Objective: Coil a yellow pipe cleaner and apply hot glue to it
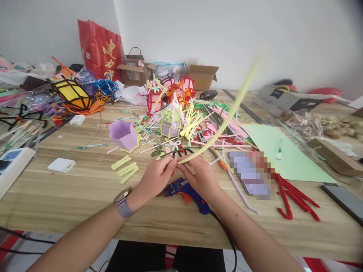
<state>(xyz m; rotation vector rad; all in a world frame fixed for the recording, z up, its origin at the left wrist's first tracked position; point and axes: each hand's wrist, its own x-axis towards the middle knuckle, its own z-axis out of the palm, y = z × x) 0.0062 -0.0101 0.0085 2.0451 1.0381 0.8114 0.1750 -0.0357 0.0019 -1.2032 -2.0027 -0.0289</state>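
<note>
My left hand (157, 176) and my right hand (200, 176) meet above the wooden table (85, 196), both pinching the near end of a long pale yellow-green pipe cleaner (227, 113). It sweeps up and to the right, blurred at its far tip. A blue glue gun (187, 190) lies on the table just under my hands, its black cord running off the near edge. Three short coiled yellow pipe cleaner pieces (126, 169) lie left of my left hand. A watch sits on my left wrist.
A purple paper cup (124, 135), a pile of coloured pipe cleaners (215, 124) and small pipe-cleaner lanterns (170, 121) lie beyond my hands. A phone (251, 173), red pipe cleaners (295, 196) and green paper (283, 151) sit right. A white charger (61, 165) and power strip (13, 164) sit left.
</note>
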